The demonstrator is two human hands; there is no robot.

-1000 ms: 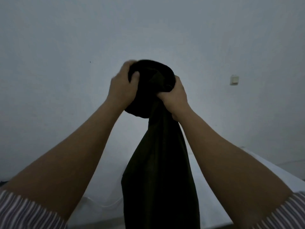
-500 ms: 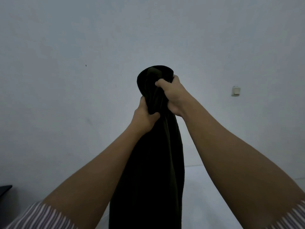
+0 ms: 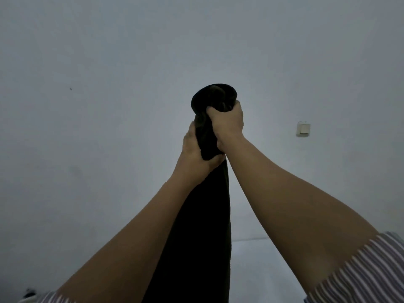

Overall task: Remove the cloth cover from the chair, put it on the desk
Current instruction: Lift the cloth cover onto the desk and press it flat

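A dark, almost black cloth cover [image 3: 203, 226] hangs as a long bunched column in front of me, held high against a pale wall. Its top is gathered into a rounded wad [image 3: 215, 97]. My right hand [image 3: 227, 123] is closed around the cloth just below that wad. My left hand [image 3: 194, 154] grips the cloth directly underneath the right one. The lower end of the cloth runs out of the bottom of the view between my forearms. The chair is not in view.
A pale surface [image 3: 262, 270], possibly the desk, lies low at the right behind the cloth. A white wall switch [image 3: 303, 128] sits on the wall at the right. A small dark object [image 3: 29, 293] shows at the bottom left.
My left hand left the top of the wad and regripped the cloth lower down, under the right hand. The right hand shifted up to the bunched top. The view tilted upward.
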